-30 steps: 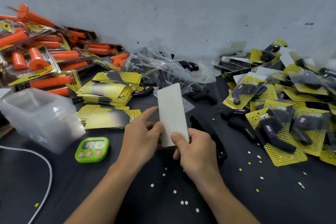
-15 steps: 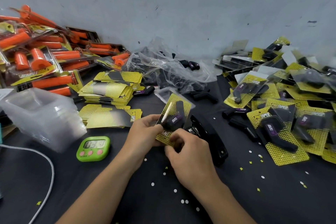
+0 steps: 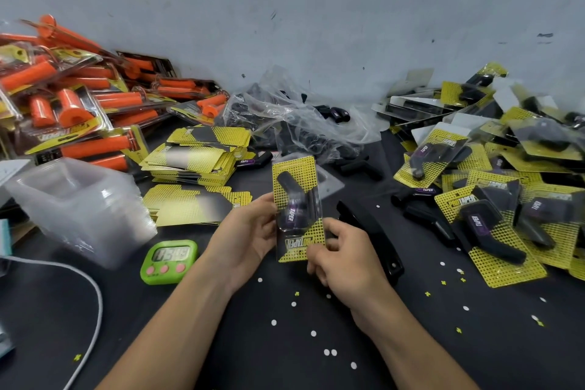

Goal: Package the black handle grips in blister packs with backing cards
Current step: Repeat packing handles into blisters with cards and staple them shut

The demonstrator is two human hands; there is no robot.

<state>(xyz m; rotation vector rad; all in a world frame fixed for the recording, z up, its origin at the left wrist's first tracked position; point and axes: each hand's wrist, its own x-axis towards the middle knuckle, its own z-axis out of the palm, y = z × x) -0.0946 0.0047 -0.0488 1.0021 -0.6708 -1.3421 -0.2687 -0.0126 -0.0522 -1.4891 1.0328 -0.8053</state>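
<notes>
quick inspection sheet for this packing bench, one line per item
surface: black table, scattered with paper dots
job's things: pack with black grip held upright; cards stacked left; clear shells far left; finished packs piled right
clutter: green timer, black hand tool, orange grip packs
grippers: left hand and right hand both grip the pack
cables: white cable at left
surroundings: grey wall

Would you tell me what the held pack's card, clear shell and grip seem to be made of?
Backing card: likely printed paperboard; thin, flat, yellow dot pattern. Clear shell: thin glossy plastic; see-through, with glints along its edges. Black handle grip: probably rubber; matte, bent shape, no shine.
</notes>
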